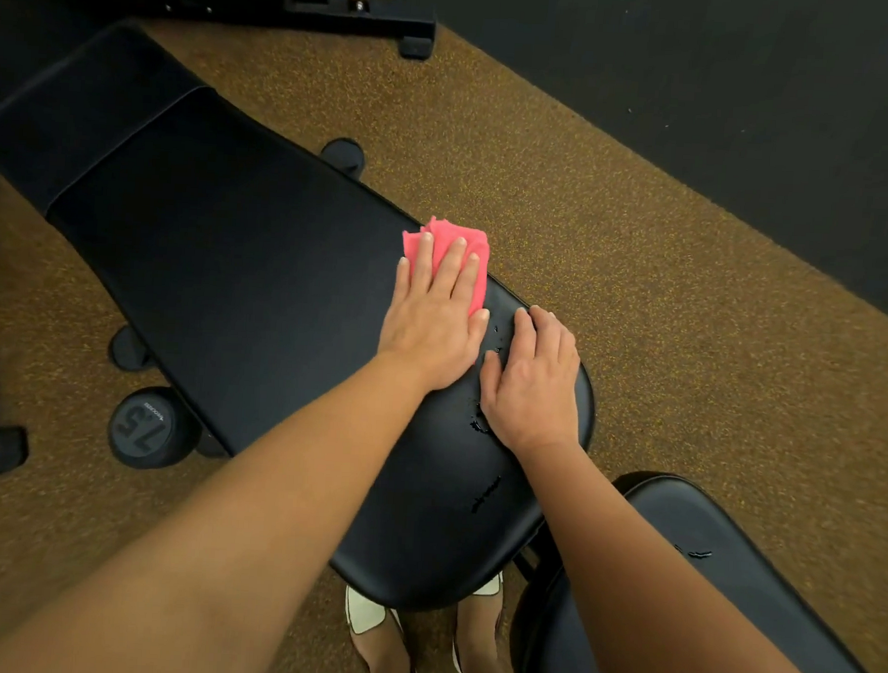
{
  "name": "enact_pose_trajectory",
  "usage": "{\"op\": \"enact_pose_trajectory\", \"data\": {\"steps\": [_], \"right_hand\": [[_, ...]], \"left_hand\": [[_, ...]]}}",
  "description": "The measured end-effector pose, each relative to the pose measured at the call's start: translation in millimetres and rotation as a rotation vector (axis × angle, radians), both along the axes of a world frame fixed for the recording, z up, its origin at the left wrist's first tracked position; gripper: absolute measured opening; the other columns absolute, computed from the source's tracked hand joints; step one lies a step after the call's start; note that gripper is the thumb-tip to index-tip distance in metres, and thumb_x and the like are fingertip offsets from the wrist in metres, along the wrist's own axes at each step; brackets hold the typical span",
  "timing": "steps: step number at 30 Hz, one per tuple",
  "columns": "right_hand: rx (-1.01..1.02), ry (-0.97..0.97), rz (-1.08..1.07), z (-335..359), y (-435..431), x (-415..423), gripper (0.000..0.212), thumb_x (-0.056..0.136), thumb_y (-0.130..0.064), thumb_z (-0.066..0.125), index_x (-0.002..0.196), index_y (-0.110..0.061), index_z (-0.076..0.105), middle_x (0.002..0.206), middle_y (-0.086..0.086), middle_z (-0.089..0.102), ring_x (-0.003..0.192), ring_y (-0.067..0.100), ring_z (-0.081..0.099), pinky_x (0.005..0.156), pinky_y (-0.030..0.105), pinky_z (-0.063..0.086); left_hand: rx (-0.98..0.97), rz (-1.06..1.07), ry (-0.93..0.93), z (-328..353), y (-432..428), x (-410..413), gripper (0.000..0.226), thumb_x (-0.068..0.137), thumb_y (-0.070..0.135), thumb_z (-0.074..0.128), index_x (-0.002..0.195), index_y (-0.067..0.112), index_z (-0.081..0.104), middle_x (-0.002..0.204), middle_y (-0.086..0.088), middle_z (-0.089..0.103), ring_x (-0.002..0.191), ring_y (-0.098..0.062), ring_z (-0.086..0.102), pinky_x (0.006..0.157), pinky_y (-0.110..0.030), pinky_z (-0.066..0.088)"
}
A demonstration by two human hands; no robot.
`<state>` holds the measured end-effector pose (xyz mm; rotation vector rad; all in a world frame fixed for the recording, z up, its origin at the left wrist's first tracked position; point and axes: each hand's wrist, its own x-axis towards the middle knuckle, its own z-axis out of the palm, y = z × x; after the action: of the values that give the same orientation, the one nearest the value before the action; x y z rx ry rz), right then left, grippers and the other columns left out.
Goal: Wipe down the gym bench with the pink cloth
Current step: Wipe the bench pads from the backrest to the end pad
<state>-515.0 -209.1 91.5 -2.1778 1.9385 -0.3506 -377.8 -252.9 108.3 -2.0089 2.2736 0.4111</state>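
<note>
Speckled brown rubber floor (567, 198). Dark grey surface (753, 95) beyond right hand (532, 382). Black round dumbbell (141, 426), marked 75, left of left hand (433, 315).

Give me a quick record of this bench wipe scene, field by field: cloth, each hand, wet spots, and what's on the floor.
cloth: pink cloth lying on the bench pad
left hand: fingers straight, pressing the cloth
right hand: resting on the pad, off the cloth
wet spots: droplets beside the right hand
floor: dumbbell marked 75
</note>
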Motion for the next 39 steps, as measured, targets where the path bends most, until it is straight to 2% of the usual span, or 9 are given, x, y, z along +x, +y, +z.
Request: {"op": "enact_pose_trajectory", "data": {"steps": [4, 8, 12, 15, 18, 23, 30, 36, 39], "right_hand": [[0.005, -0.121, -0.033, 1.8, -0.8, -2.4, 0.055, 0.091, -0.029, 0.041, 0.135, 0.004, 0.044, 0.136, 0.023, 0.046, 0.126, 0.038, 0.042, 0.109, 0.047, 0.032], [-0.009, -0.238, -0.054, 6.4, -3.0, -4.8, 0.052, 0.091, -0.022, 0.041, 0.135, 0.006, 0.042, 0.139, 0.025, 0.043, 0.127, 0.037, 0.04, 0.11, 0.044, 0.031], [-0.004, -0.283, -0.076, 4.9, -5.2, -6.3, 0.051, 0.091, -0.016, 0.045, 0.136, 0.008, 0.04, 0.141, 0.026, 0.04, 0.128, 0.039, 0.039, 0.11, 0.044, 0.03], [-0.001, -0.312, -0.084, 5.5, -4.4, -5.6, 0.053, 0.092, -0.02, 0.038, 0.136, 0.008, 0.04, 0.141, 0.027, 0.04, 0.128, 0.039, 0.039, 0.111, 0.042, 0.029], [0.006, -0.321, -0.059, 7.7, -4.4, -8.2, 0.055, 0.09, -0.019, 0.035, 0.138, 0.008, 0.039, 0.142, 0.027, 0.039, 0.13, 0.039, 0.038, 0.112, 0.044, 0.03], [0.009, -0.119, -0.08, 10.1, 3.0, -18.0, 0.054, 0.091, -0.027, 0.036, 0.141, -0.008, 0.039, 0.148, 0.013, 0.039, 0.135, 0.03, 0.038, 0.109, 0.049, 0.03], [0.065, -0.005, -0.134, 1.2, 24.1, -31.9, 0.056, 0.093, -0.037, 0.033, 0.142, -0.011, 0.041, 0.152, 0.011, 0.036, 0.138, 0.029, 0.035, 0.108, 0.05, 0.029], [0.085, -0.026, -0.132, -1.3, 26.9, -31.0, 0.054, 0.094, -0.034, 0.037, 0.141, -0.009, 0.043, 0.15, 0.013, 0.037, 0.138, 0.032, 0.035, 0.106, 0.047, 0.035], [0.055, -0.063, -0.136, -1.7, 26.2, -32.5, 0.052, 0.094, -0.034, 0.038, 0.138, -0.008, 0.046, 0.147, 0.016, 0.04, 0.134, 0.035, 0.038, 0.105, 0.046, 0.036]], "left_hand": [[-0.005, -0.315, 0.012, 1.0, 21.8, 16.0, 0.066, 0.097, 0.048, 0.019, 0.154, 0.018, 0.004, 0.162, -0.001, -0.005, 0.146, -0.027, -0.02, 0.12, -0.046, -0.004], [0.01, -0.459, 0.029, -0.2, 19.1, 36.4, 0.067, 0.097, 0.052, 0.017, 0.154, 0.022, -0.001, 0.162, 0.002, -0.009, 0.146, -0.022, -0.021, 0.119, -0.041, -0.005], [0.01, -0.233, 0.026, -0.7, 11.2, 13.1, 0.066, 0.099, 0.047, 0.023, 0.154, 0.019, 0.001, 0.162, -0.001, -0.007, 0.147, -0.024, -0.018, 0.12, -0.048, 0.002], [0.006, -0.04, 0.038, -0.3, 14.1, -16.6, 0.065, 0.099, 0.045, 0.026, 0.154, 0.017, 0.004, 0.162, -0.002, -0.005, 0.146, -0.029, -0.018, 0.119, -0.05, -0.002], [0.01, -0.13, 0.031, 1.3, 19.4, -15.2, 0.065, 0.099, 0.048, 0.022, 0.154, 0.019, 0.004, 0.162, 0.0, -0.006, 0.145, -0.028, -0.021, 0.119, -0.05, -0.002], [0.011, -0.436, 0.043, 0.4, 27.3, 9.0, 0.065, 0.099, 0.05, 0.021, 0.154, 0.023, -0.001, 0.162, 0.003, -0.009, 0.145, -0.023, -0.023, 0.12, -0.044, -0.004], [-0.006, -0.16, 0.038, -5.0, 48.8, -24.8, 0.067, 0.097, 0.049, 0.021, 0.154, 0.018, 0.006, 0.162, -0.003, -0.004, 0.147, -0.029, -0.016, 0.119, -0.052, 0.004], [0.003, -0.41, 0.032, -3.8, 47.0, -1.7, 0.069, 0.097, 0.05, 0.022, 0.154, 0.019, 0.0, 0.162, -0.002, -0.008, 0.146, -0.025, -0.02, 0.12, -0.045, -0.001], [0.001, -0.404, 0.012, -3.2, 42.4, -1.6, 0.069, 0.097, 0.049, 0.022, 0.154, 0.02, -0.001, 0.162, -0.001, -0.009, 0.146, -0.023, -0.02, 0.12, -0.045, -0.001]]}}
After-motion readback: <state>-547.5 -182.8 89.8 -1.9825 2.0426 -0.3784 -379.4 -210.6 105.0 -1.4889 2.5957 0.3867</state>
